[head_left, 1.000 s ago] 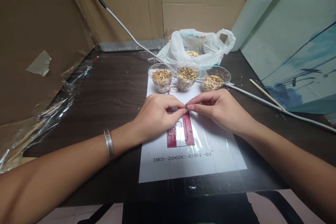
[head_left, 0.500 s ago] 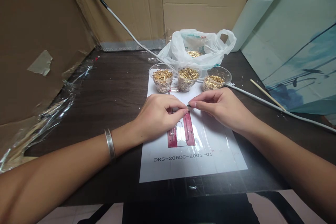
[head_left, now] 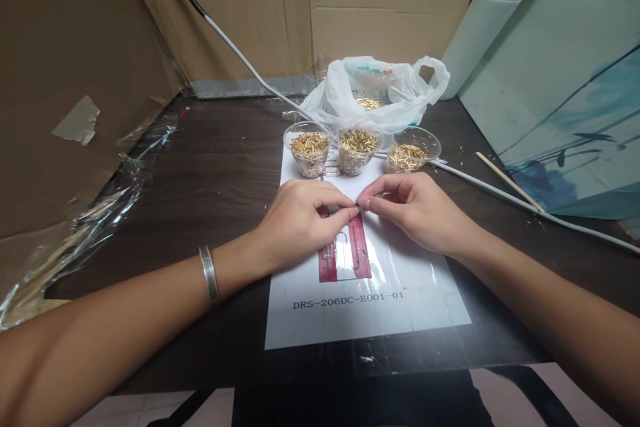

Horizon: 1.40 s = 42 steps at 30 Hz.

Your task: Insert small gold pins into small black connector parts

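Left hand (head_left: pixel 305 220) and right hand (head_left: pixel 415 208), mid-frame, both pinch a tiny part (head_left: pixel 357 206), identity unclear. Three clear plastic cups (head_left: pixel 354 165) of gold-coloured pins (head_left: pixel 359 141) stand above centre.

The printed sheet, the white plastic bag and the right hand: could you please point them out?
Printed sheet (head_left: pixel 415 280), head view: bare paper on its right half.
White plastic bag (head_left: pixel 404 111), head view: its front right side.
Right hand (head_left: pixel 420 210), head view: its middle.
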Tool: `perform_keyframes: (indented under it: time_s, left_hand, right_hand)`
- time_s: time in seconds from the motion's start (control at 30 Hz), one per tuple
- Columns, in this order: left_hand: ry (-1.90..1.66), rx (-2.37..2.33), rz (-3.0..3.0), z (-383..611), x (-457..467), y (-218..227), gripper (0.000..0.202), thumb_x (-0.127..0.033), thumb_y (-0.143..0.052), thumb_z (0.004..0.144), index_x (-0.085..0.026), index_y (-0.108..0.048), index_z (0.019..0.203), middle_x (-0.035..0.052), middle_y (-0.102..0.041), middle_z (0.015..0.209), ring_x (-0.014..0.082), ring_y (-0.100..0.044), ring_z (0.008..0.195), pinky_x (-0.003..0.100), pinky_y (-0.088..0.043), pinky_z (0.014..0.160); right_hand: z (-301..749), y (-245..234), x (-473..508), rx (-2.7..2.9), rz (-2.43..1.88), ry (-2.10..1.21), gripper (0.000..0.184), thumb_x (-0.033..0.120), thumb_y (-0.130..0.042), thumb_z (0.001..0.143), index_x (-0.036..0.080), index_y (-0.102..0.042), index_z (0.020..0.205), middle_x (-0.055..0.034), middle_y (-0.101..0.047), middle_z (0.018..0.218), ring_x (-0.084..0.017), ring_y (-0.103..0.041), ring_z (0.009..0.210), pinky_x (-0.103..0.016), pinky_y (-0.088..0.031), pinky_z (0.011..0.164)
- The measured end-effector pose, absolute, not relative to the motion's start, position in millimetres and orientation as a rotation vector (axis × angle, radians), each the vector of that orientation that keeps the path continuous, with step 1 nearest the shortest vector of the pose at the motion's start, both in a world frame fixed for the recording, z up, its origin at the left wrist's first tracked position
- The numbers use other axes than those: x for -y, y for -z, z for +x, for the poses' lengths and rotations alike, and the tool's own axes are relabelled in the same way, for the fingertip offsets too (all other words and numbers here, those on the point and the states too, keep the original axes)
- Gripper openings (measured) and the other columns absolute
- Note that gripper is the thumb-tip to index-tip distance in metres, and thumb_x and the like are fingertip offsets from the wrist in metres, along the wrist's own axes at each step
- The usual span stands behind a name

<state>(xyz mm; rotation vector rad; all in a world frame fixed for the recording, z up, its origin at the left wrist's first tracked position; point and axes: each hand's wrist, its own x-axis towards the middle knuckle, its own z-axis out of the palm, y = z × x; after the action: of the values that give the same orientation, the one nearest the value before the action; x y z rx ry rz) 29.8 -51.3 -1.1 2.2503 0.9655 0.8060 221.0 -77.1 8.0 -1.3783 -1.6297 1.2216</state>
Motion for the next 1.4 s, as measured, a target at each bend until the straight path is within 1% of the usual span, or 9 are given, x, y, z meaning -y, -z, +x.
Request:
perform_keyframes:
  time_s: [0.1, 0.23, 0.33, 0.47, 0.73, 1.0, 1.2, 1.4]
  left_hand:
    - [-0.807, -0.963, 2.252, 30, 51, 2, 0.011, -0.017, -0.068, 0.080, -0.018, -0.078, 0.076, 0.0015, -0.074, 0.072, 0.0133, -0.063, 0.064, 0.025, -0.045, 0.060]
    - [-0.802, -0.971, 2.247, 30, 51, 2, 0.010, -0.017, -0.068, 0.080, -0.017, -0.077, 0.076, 0.0013, -0.074, 0.072, 0.0129, -0.063, 0.064, 0.025, -0.044, 0.060]
    - [-0.796, -0.993, 2.245, 31, 52, 2, 0.010, -0.017, -0.068, 0.079, -0.016, -0.077, 0.076, 0.0010, -0.074, 0.072, 0.0122, -0.062, 0.064, 0.024, -0.043, 0.060]
    - [-0.770, -1.033, 2.246, 31, 52, 1, 0.008, -0.018, -0.069, 0.079, -0.016, -0.077, 0.077, 0.0000, -0.073, 0.071, 0.0112, -0.061, 0.061, 0.024, -0.042, 0.059]
    - [-0.719, -1.063, 2.224, 31, 52, 0, 0.007, -0.017, -0.072, 0.076, -0.018, -0.079, 0.078, -0.0017, -0.074, 0.067, 0.0094, -0.058, 0.056, 0.022, -0.040, 0.055]
    - [-0.688, -1.078, 2.225, 31, 53, 1, 0.010, -0.019, -0.070, 0.078, -0.019, -0.079, 0.077, -0.0009, -0.073, 0.064, 0.0098, -0.056, 0.052, 0.024, -0.038, 0.052]
    - [-0.674, -1.077, 2.198, 30, 52, 1, 0.011, -0.021, -0.069, 0.079, -0.019, -0.080, 0.080, -0.0002, -0.074, 0.065, 0.0108, -0.058, 0.054, 0.025, -0.039, 0.053]
    - [-0.671, -1.045, 2.202, 30, 52, 0, 0.011, -0.020, -0.069, 0.079, -0.019, -0.080, 0.080, 0.0014, -0.075, 0.068, 0.0124, -0.061, 0.058, 0.026, -0.041, 0.055]
  right_hand:
    - [221, -6, 77, 1.646, -1.353, -1.226, 0.015, 0.029, -0.071, 0.078, 0.015, -0.070, 0.079, -0.0005, -0.067, 0.072, -0.011, -0.054, 0.062, -0.025, -0.039, 0.059]
    - [222, -3, 76, 1.682, -1.339, -1.219, 0.016, 0.030, -0.069, 0.080, 0.014, -0.069, 0.080, -0.0007, -0.066, 0.072, -0.011, -0.053, 0.062, -0.024, -0.038, 0.058]
    - [222, -2, 76, 1.726, -1.341, -1.209, 0.016, 0.030, -0.067, 0.082, 0.014, -0.068, 0.082, 0.0002, -0.064, 0.070, -0.010, -0.050, 0.059, -0.023, -0.035, 0.054]
    - [221, -2, 76, 1.820, -1.353, -1.102, 0.016, 0.030, -0.062, 0.086, 0.015, -0.066, 0.082, 0.0017, -0.060, 0.067, -0.009, -0.045, 0.055, -0.023, -0.032, 0.050]
    - [222, -5, 76, 1.995, -1.354, -0.950, 0.016, 0.028, -0.056, 0.090, 0.015, -0.063, 0.086, 0.0011, -0.059, 0.070, -0.009, -0.047, 0.056, -0.023, -0.036, 0.051]
    - [222, -8, 77, 2.156, -1.278, -0.746, 0.012, 0.022, -0.055, 0.090, 0.014, -0.062, 0.085, -0.0025, -0.064, 0.077, -0.012, -0.053, 0.066, -0.026, -0.040, 0.064]
    - [224, -16, 77, 2.258, -1.297, -0.597, 0.009, 0.019, -0.058, 0.088, 0.014, -0.065, 0.084, -0.0024, -0.065, 0.075, -0.012, -0.053, 0.063, -0.025, -0.037, 0.062]
    - [225, -22, 77, 2.355, -1.339, -0.506, 0.011, 0.020, -0.057, 0.088, 0.014, -0.067, 0.086, -0.0038, -0.067, 0.076, -0.013, -0.054, 0.063, -0.026, -0.036, 0.061]
